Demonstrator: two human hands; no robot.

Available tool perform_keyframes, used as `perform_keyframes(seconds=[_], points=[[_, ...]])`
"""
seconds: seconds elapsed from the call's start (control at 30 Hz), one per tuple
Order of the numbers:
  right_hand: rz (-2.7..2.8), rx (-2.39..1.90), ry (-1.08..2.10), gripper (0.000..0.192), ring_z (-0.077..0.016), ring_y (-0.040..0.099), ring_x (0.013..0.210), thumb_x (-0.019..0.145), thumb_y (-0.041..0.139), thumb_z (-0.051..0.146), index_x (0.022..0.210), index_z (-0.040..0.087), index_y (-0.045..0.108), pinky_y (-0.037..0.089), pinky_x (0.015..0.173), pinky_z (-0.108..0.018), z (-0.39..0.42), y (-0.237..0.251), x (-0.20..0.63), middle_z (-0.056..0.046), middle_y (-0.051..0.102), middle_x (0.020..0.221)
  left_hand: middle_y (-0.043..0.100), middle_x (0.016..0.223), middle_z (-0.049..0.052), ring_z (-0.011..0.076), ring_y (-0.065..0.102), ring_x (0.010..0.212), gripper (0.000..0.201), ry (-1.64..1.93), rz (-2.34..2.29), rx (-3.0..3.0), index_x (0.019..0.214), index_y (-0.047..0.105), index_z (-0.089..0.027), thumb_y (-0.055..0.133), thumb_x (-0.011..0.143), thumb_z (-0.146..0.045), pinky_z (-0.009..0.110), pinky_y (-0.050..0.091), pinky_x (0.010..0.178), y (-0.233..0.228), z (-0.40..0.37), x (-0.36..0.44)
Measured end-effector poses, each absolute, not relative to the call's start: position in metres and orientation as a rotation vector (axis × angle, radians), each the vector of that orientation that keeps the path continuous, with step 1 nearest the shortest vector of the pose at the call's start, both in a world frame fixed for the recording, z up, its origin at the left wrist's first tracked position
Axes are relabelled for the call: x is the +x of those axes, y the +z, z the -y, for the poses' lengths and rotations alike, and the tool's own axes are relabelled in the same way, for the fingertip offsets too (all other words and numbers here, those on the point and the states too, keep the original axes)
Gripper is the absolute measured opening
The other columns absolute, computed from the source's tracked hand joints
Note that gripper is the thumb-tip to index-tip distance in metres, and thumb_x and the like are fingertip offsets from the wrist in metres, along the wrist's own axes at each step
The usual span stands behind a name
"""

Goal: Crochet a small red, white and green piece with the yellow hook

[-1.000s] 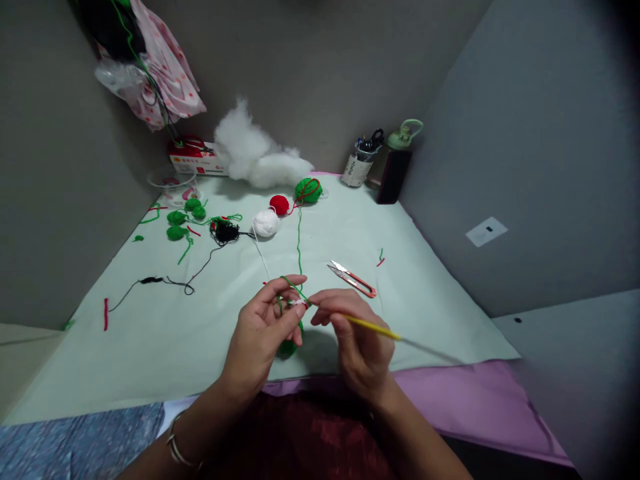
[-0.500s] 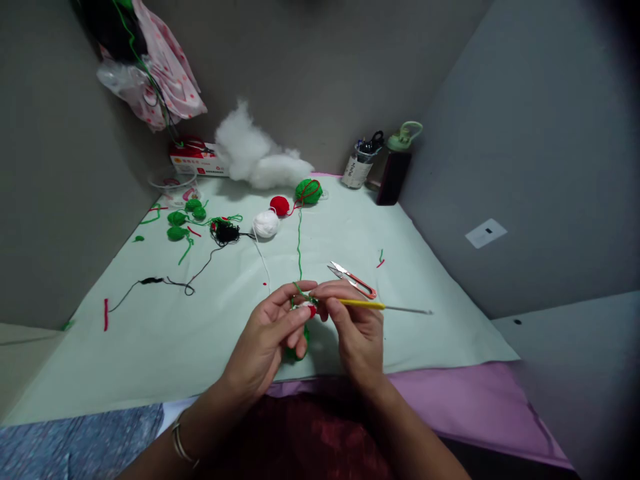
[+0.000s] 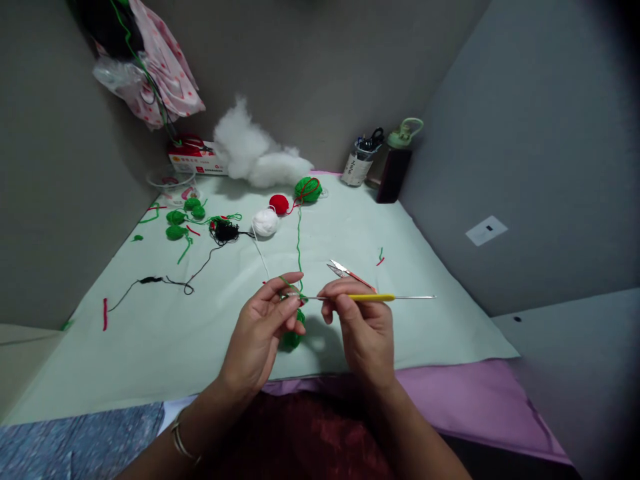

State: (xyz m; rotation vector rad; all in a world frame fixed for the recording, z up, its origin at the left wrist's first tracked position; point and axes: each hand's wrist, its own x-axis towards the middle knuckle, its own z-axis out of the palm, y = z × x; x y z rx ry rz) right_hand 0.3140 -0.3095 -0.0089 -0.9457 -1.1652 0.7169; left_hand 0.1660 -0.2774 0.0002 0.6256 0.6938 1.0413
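Fingers of right hand pinch crochet hook level; left hand fingers grip green yarn piece, prob. looped.

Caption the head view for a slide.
Left hand holds a small green crocheted piece; right hand works a yellow-handled metal crochet hook above pale green paper.

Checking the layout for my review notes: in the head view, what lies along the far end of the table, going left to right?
Clear plastic bowl → red and white box → white stuffing → green yarn ball → jar of pens → dark bottle with a green lid.
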Motion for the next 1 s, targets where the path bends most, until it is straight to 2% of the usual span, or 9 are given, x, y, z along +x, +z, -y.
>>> perform_keyframes(seconds=[0.1,0.17,0.33,0.5,0.6,0.7,0.8,0.87,1.0], points=[[1.164,-0.939,0.754,0.015,-0.0141,0.064,0.077,0.100,0.066,0.024,0.099,0.027,0.080,0.052,0.064,-0.027,0.309,-0.011,0.310,-0.003,0.074,0.094,0.063,0.084,-0.002,0.0069,0.056,0.060,0.035,1.029,-0.674,0.787,0.119,0.078,-0.023,0.083,0.084,-0.020,0.020,0.058,0.058,0.000,0.282,0.170],[1.143,-0.950,0.748,0.014,-0.0131,0.064,0.075,0.100,0.066,0.024,0.100,0.027,0.080,0.052,0.065,-0.027,0.309,-0.012,0.309,-0.003,0.074,0.095,0.063,0.085,-0.002,0.0070,0.056,0.060,0.035,1.013,-0.672,0.809,0.120,0.078,-0.023,0.082,0.085,-0.022,0.021,0.058,0.058,0.000,0.283,0.170],[1.010,-0.852,0.941,0.016,-0.0117,0.065,0.069,0.102,0.063,0.031,0.097,0.026,0.078,0.053,0.062,-0.025,0.309,-0.010,0.312,-0.002,0.075,0.090,0.061,0.080,-0.001,0.0061,0.052,0.057,0.035,0.960,-0.674,0.722,0.116,0.079,-0.019,0.085,0.082,-0.023,0.019,0.053,0.054,0.005,0.281,0.165],[1.023,-0.801,1.030,0.020,-0.0113,0.067,0.063,0.106,0.055,0.032,0.097,0.023,0.071,0.057,0.063,-0.027,0.310,-0.004,0.317,-0.002,0.075,0.089,0.060,0.073,-0.002,0.0070,0.052,0.057,0.032,0.946,-0.687,0.731,0.113,0.080,-0.019,0.085,0.082,-0.024,0.019,0.052,0.056,0.009,0.283,0.163],[1.161,-0.893,0.902,0.021,-0.0128,0.070,0.069,0.107,0.051,0.027,0.101,0.024,0.070,0.059,0.067,-0.029,0.314,-0.003,0.319,-0.003,0.076,0.094,0.060,0.076,-0.002,0.0078,0.055,0.059,0.032,0.986,-0.722,0.802,0.114,0.080,-0.021,0.084,0.083,-0.024,0.019,0.054,0.057,0.004,0.284,0.163],[1.460,-1.002,0.547,0.020,-0.0159,0.072,0.081,0.106,0.051,0.018,0.111,0.024,0.069,0.060,0.074,-0.032,0.318,-0.004,0.319,-0.005,0.076,0.099,0.062,0.084,-0.002,0.0076,0.059,0.062,0.030,1.056,-0.764,0.886,0.115,0.080,-0.025,0.082,0.085,-0.023,0.019,0.055,0.059,-0.006,0.284,0.163],[1.720,-0.967,0.192,0.023,-0.0192,0.073,0.089,0.103,0.051,0.014,0.118,0.022,0.066,0.061,0.076,-0.033,0.320,-0.006,0.317,-0.007,0.077,0.099,0.063,0.086,-0.003,0.0068,0.062,0.064,0.030,1.128,-0.793,0.939,0.117,0.079,-0.030,0.080,0.088,-0.022,0.017,0.056,0.061,-0.013,0.286,0.163],[1.734,-0.937,0.149,0.023,-0.0196,0.074,0.091,0.104,0.049,0.013,0.119,0.022,0.065,0.062,0.075,-0.033,0.320,-0.007,0.316,-0.008,0.077,0.099,0.064,0.086,-0.003,0.0062,0.063,0.063,0.031,1.146,-0.790,0.935,0.119,0.079,-0.032,0.080,0.089,-0.022,0.017,0.056,0.062,-0.013,0.287,0.163],[1.564,-0.944,0.354,0.024,-0.0161,0.073,0.083,0.105,0.048,0.014,0.119,0.023,0.065,0.063,0.074,-0.032,0.321,-0.008,0.317,-0.006,0.076,0.103,0.063,0.085,-0.002,0.0085,0.062,0.068,0.030,1.117,-0.735,0.871,0.115,0.081,-0.030,0.082,0.086,-0.023,0.016,0.056,0.058,-0.007,0.285,0.163]])
